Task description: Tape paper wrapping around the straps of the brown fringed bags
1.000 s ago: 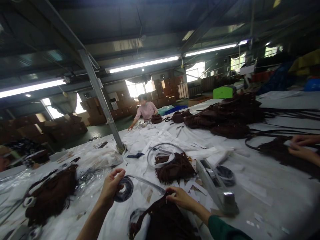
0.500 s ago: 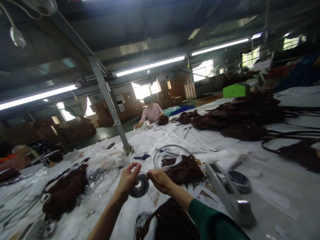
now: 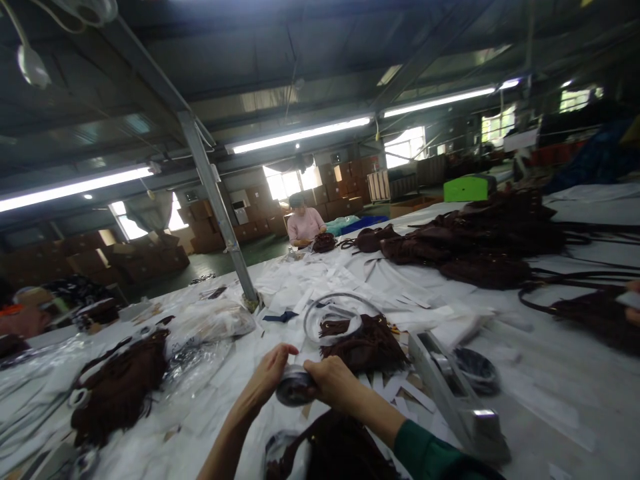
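Observation:
Between my hands is a small dark round roll (image 3: 294, 388), with a shiny, greyish top; its exact kind is unclear. My left hand (image 3: 270, 375) curls round its left side, with some fingers hidden behind it. My right hand (image 3: 333, 383) is closed on its right edge. Below lies a dark brown bag (image 3: 345, 450) with pale wrapping at its left. Just beyond my hands a brown fringed bag (image 3: 373, 343) lies under a large looped strap (image 3: 306, 320) that looks wrapped in film.
A grey tape dispenser (image 3: 457, 393) stands at right beside a dark coil (image 3: 477, 370). Paper strips and plastic film cover much of the white table. Brown bags (image 3: 465, 247) are piled at far right; another bag (image 3: 125, 380) lies left. A metal post (image 3: 220, 213) rises beyond. A co-worker (image 3: 305, 223) sits opposite.
Both hands and the roll have moved slightly right and down. The roll has tipped from showing its flat face to a more edge-on view. The co-worker's arm has drawn in.

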A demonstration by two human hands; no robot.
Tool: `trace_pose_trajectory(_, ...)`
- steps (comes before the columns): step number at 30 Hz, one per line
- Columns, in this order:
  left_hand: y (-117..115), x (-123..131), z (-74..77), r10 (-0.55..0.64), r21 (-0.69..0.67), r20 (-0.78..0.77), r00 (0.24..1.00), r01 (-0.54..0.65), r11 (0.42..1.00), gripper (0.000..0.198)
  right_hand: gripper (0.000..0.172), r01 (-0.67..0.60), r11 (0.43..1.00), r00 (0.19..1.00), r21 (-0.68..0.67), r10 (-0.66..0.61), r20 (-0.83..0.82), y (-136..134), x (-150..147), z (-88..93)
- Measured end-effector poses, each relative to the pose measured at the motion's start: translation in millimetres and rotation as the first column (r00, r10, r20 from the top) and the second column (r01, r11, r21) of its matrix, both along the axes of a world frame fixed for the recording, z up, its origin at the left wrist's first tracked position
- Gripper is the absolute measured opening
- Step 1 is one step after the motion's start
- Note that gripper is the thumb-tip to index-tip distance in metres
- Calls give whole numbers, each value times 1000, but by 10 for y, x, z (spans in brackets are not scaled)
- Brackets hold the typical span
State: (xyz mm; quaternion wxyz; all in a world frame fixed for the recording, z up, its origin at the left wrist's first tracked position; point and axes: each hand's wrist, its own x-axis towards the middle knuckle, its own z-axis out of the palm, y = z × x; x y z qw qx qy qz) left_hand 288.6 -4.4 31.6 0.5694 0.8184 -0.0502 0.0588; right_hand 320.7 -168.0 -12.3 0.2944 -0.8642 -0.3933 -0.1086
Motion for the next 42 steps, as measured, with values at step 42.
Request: trace_pose_trajectory(42, 54, -236, -677, -235, -517, -442, 866, -33, 855, 41, 38, 318, 872, 947, 372, -274, -167, -862, -423, -327)
